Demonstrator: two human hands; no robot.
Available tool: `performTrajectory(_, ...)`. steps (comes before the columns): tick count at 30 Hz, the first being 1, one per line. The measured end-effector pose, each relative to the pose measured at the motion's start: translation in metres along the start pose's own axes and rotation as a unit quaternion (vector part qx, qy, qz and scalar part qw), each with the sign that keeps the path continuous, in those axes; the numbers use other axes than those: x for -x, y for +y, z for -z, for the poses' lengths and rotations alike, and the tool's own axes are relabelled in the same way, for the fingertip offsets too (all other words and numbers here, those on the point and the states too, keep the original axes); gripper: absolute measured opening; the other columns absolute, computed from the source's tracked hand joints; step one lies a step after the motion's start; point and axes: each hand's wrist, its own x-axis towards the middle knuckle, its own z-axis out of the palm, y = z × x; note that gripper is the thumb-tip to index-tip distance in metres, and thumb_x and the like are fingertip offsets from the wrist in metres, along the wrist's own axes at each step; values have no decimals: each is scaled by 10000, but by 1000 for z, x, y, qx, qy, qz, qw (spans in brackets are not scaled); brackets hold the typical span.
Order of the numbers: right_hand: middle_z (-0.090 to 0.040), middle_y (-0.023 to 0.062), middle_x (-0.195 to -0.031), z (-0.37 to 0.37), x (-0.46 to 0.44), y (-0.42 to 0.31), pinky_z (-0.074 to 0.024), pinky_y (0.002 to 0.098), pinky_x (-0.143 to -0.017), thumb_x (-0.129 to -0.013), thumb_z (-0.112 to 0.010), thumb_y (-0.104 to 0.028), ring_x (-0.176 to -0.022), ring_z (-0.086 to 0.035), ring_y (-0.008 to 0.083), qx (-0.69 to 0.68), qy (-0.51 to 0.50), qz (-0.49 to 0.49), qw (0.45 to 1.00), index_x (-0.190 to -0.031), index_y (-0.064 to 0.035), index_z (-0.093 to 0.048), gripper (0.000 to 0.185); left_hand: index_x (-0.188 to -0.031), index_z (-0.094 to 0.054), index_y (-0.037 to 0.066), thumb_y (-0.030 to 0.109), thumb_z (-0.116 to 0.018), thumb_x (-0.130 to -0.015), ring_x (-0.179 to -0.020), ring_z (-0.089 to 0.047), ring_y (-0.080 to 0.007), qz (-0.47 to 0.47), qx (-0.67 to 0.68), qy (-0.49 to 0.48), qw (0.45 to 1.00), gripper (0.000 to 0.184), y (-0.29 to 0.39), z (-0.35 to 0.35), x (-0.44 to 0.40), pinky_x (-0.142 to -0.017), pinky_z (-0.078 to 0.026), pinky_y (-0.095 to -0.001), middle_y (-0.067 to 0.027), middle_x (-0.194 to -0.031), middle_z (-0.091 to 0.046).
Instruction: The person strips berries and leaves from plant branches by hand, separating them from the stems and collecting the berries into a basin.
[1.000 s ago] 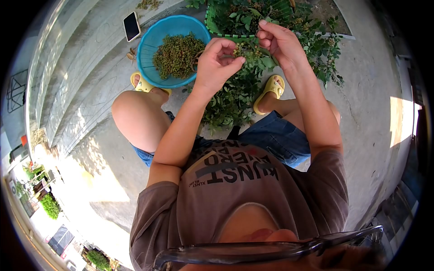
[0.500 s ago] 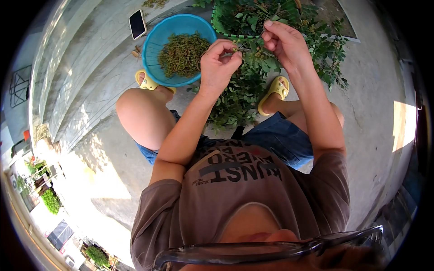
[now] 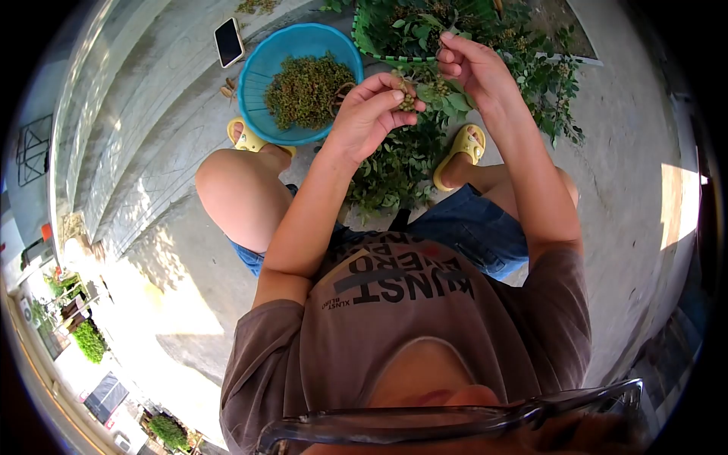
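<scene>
My left hand (image 3: 371, 115) is closed around a small cluster of greenish berries (image 3: 408, 100), pinched between thumb and fingers. My right hand (image 3: 474, 67) grips a leafy twig (image 3: 453, 97) near its stem, a little higher and to the right. Leaves and berry bunches of the twig hang between both hands. Beside my left hand stands a blue plastic basin (image 3: 254, 91), holding a heap of picked berry clusters (image 3: 299, 92). Behind my hands is a green basket (image 3: 364, 42) filled with leafy branches.
Cut leafy branches (image 3: 390, 178) lie on the ground between my feet, in yellow sandals (image 3: 465, 148). More branches (image 3: 550, 83) spread at the right of the basket. A phone (image 3: 229, 42) lies left of the basin, by the concrete steps (image 3: 144, 83).
My left hand has turned and its fingers have opened out somewhat, with the berry cluster now showing in it. My right hand stays nearly in place on the twig.
</scene>
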Motion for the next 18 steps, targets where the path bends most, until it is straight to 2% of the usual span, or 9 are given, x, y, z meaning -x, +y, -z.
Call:
performTrajectory(4, -622, 7, -664, 3, -1, -1, -419, 202, -521, -852, -653, -184, -546, -519, 60, -2, -23, 17, 1000, -778, -56, -633, 150, -896, -534, 24, 12, -485, -873, -809, -609, -230, 16, -9, 18, 1000, 56, 4, -2, 1, -670, -524, -324, -108, -905, -590)
performTrajectory(6, -553, -9, -650, -2, 3, -2, -372, 215, -527, -877, -616, -189, -541, -450, 69, 49, 10, 40, 998, -768, -67, -586, 166, -900, -540, 17, 122, -473, -918, -720, -495, -195, 60, 37, -4, 997, 126, 5, -1, 1, -559, -400, -265, -90, -859, -516)
performTrajectory(7, -553, -9, -650, -2, 3, -1, -372, 215, -527, -877, -616, -189, -541, -450, 69, 49, 9, 40, 998, -768, -67, -586, 166, -900, -540, 17, 122, -473, -918, -720, -495, -195, 59, 38, -4, 998, 126, 6, 0, 1, -559, -400, -265, -90, -859, -516)
performTrajectory(9, -566, -14, -653, -5, 5, -1, -377, 204, -527, -875, -621, -200, -538, -465, 63, 87, 4, 74, 993, -776, -72, -597, 163, -877, -528, 15, 235, -480, -927, -678, -427, -183, 117, 85, -35, 989, 231, 8, 1, 1, -523, -331, -249, -81, -796, -470)
performTrajectory(12, -576, -21, -662, -13, 11, -5, -380, 193, -528, -872, -627, -214, -540, -476, 51, 138, 26, 91, 986, -786, -79, -606, 161, -865, -523, 20, 306, -500, -918, -669, -425, -173, 159, 99, -10, 982, 292, 13, -7, 4, -517, -331, -245, -78, -774, -456)
performTrajectory(18, -579, -24, -666, -12, 13, -3, -380, 185, -532, -874, -627, -227, -546, -483, 41, 180, 1, 127, 975, -793, -80, -609, 169, -862, -537, 22, 277, -539, -901, -637, -418, -156, 164, 48, 56, 984, 257, 3, -1, -4, -496, -334, -246, -71, -769, -469)
